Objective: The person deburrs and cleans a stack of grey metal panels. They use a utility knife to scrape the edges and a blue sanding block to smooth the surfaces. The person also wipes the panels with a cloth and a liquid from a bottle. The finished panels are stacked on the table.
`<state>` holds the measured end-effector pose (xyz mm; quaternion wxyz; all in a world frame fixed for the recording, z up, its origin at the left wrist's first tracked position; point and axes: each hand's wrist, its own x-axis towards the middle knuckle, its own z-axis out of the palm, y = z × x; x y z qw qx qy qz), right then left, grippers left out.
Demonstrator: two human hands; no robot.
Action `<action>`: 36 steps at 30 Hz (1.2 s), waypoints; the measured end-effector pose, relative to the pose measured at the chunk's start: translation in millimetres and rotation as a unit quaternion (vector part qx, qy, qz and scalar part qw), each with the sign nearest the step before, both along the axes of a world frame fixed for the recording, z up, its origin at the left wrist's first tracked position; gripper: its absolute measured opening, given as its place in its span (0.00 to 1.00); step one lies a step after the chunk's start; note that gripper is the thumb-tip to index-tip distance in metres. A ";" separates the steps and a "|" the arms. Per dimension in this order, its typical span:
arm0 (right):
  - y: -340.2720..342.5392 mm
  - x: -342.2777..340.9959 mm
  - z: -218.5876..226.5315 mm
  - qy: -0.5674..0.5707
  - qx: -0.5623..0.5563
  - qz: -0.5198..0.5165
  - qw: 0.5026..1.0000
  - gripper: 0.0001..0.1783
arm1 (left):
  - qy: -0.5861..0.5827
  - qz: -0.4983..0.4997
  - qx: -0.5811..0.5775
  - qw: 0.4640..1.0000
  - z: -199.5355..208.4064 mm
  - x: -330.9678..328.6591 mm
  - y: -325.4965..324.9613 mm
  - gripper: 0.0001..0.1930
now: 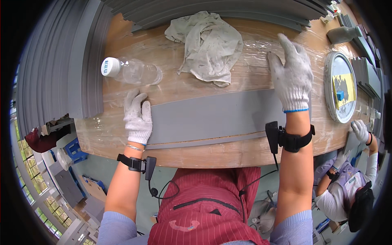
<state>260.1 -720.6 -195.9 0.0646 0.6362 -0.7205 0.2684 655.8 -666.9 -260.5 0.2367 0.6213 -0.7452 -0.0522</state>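
Note:
A long grey panel [212, 116] lies flat across the wrapped table in front of me, with a narrow brown line along its near side. My left hand [138, 118], in a white knit glove, rests at the panel's left end, fingers apart and slightly bent. Over the right end is my right hand [292, 75], gloved too. Its fingers point away from me past the far edge, thumb spread, and nothing shows in it. Beyond the panel a crumpled whitish cloth [212, 49] lies on the table. A clear plastic bottle [141, 72] with a white cap lies on its side beyond my left hand.
Grey panels [57, 61] are stacked at the left, with more stacked strips [212, 11] along the far side. At right stand a round white lid [330, 92] with a yellow sheet and blue block, and a grey bottle [342, 35]. Another person [347, 188] works at lower right.

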 end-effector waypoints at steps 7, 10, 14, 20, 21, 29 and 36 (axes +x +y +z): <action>-72.0 129.5 -7.4 -0.035 0.082 0.135 0.987 0.30 | 0.008 -0.006 0.011 1.000 -2.7 -5.8 -5.1 0.12; -63.1 128.5 -25.3 0.026 0.192 0.124 0.973 0.23 | -0.021 -0.015 0.010 1.000 -3.9 -4.3 -5.6 0.12; 9.2 103.5 0.6 -0.240 -0.017 0.184 0.953 0.20 | -0.006 0.009 0.030 0.999 -6.7 2.3 -0.5 0.13; 126.9 135.1 -24.7 -0.109 0.064 0.153 0.980 0.16 | -0.038 -0.019 0.023 0.999 -5.2 0.0 -4.9 0.14; 135.6 129.5 -39.9 -0.113 0.055 0.140 0.982 0.16 | -0.043 -0.019 0.024 0.999 -6.5 1.0 -6.2 0.15; 158.4 -57.8 -61.7 -0.021 0.003 -0.216 0.976 0.07 | -0.042 -0.011 0.044 0.998 -7.4 3.4 -4.2 0.15; 166.3 84.0 -51.4 -0.090 0.107 -0.037 0.990 0.18 | -0.059 -0.022 0.021 0.998 -7.1 -0.3 -4.9 0.15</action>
